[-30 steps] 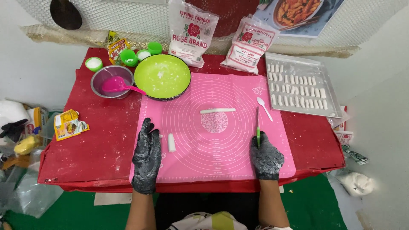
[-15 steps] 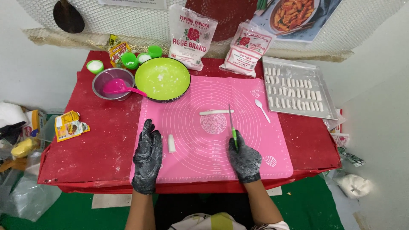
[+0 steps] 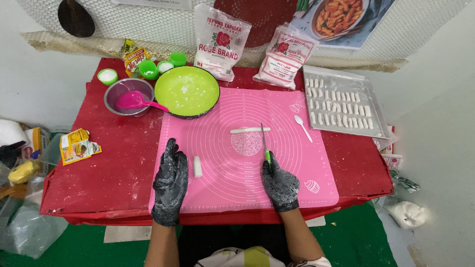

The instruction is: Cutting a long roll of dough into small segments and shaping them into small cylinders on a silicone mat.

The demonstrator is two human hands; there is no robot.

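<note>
Left hand [image 3: 170, 184] flat, released on pink mat [image 3: 217, 193], right hand [image 3: 281, 187] grasping knife [image 3: 265, 146]

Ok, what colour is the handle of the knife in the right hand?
Green, on the knife held by the right hand; the head view shows it.

Red-covered table [image 3: 114, 163] against white wall [image 3: 29, 74]; green floor [image 3: 366, 237]; mesh backing [image 3: 425, 24] above.

Red table [image 3: 114, 163] under pink mat [image 3: 217, 168], green bowl [image 3: 187, 92], tray [image 3: 377, 114]
</note>
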